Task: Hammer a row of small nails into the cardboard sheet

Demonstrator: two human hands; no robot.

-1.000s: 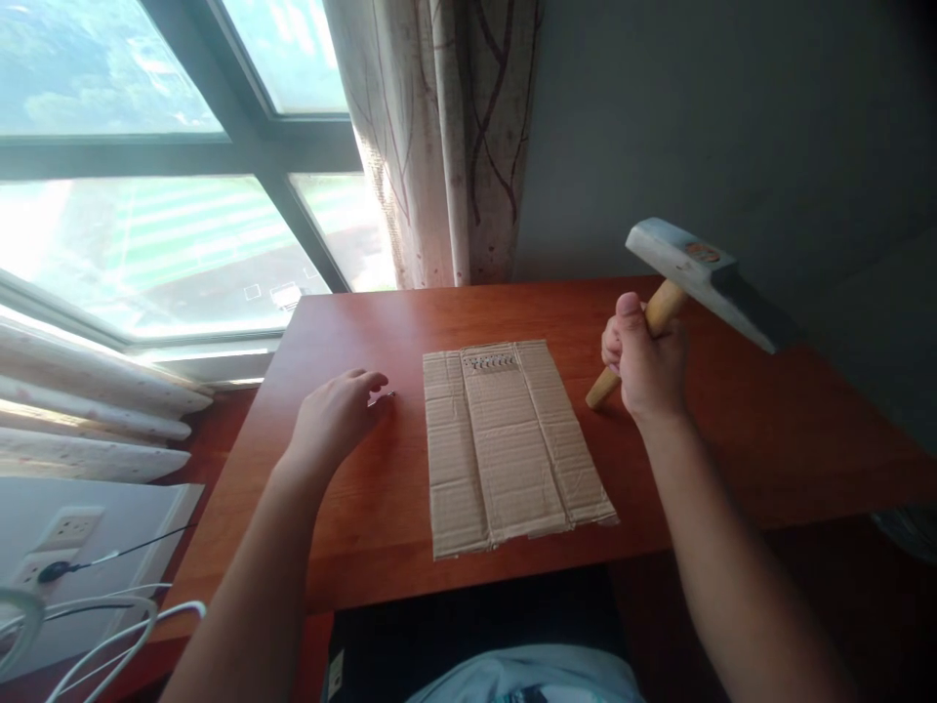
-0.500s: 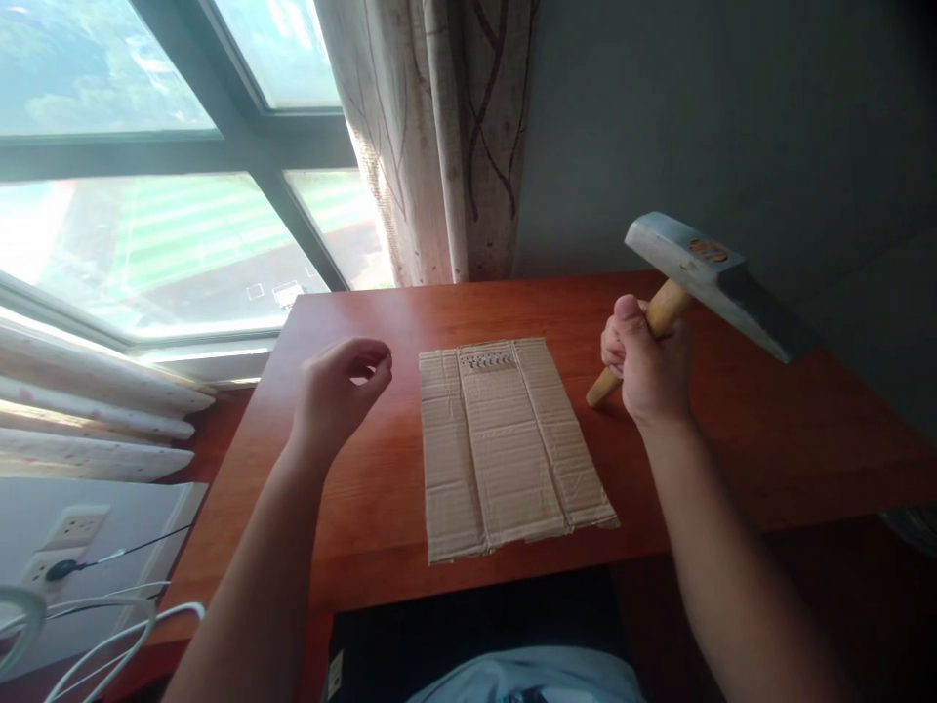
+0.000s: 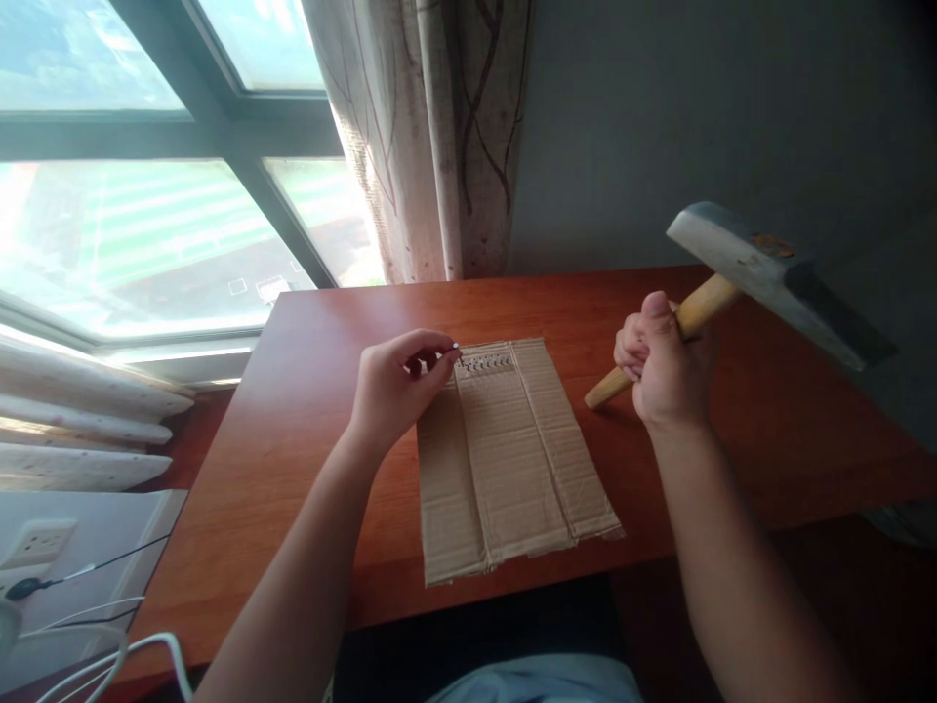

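Observation:
My right hand (image 3: 668,356) is wrapped around the wooden handle of a hammer (image 3: 768,268). Its grey metal head is raised over the right part of the table, and the handle's butt points down and left. Thumb and forefinger of my left hand (image 3: 406,376) pinch a small nail (image 3: 456,347), whose bright head shows at the fingertips; the rest is mostly hidden. That hand is over the upper left corner of a flat, creased cardboard sheet (image 3: 512,459). Right beside the fingertips, several small nails (image 3: 489,362) stand in rows near the sheet's far edge.
The cardboard lies on a reddish-brown wooden table (image 3: 293,469). Behind it are a patterned curtain (image 3: 417,146), a grey wall (image 3: 659,127) and a window (image 3: 161,225) on the left. A wall socket (image 3: 40,542) and white cables (image 3: 132,649) are at the lower left.
My left hand has moved right, from beside the cardboard to over its far left corner by the rows of nails. The hammer in my right hand has shifted a little to the right.

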